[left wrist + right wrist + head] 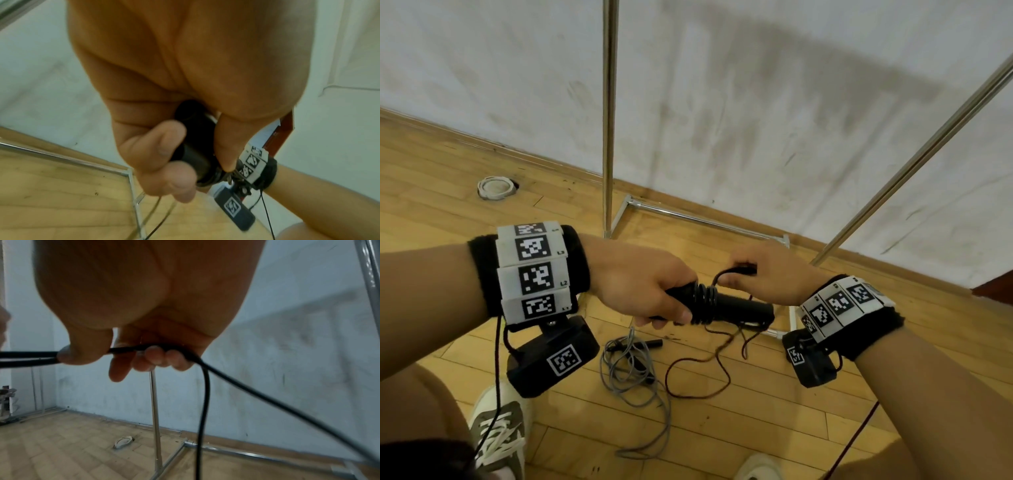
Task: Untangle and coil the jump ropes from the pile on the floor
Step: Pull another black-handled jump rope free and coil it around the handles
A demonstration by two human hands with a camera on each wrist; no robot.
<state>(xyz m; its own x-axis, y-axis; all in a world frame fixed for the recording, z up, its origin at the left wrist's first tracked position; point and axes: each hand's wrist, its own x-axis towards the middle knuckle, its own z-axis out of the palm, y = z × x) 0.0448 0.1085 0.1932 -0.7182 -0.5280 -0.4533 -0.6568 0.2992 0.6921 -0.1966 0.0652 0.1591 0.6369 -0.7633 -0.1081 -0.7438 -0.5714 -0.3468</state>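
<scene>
Both forearms are bare. The left wrist [530, 274] wears a black fabric band ringed with white blocks, each printed with a black-and-white square code; small labels by two of them seem to read L2 and L3, though the print is tiny. Under it hangs a black camera box [553, 356] with another square code on its face, and a thin black cable [498, 359] runs down from it. The right wrist [849, 308] carries a matching black band with white coded blocks and its own black box [811, 359] below. The shoes [498, 428] are grey-green and white with white laces.
</scene>
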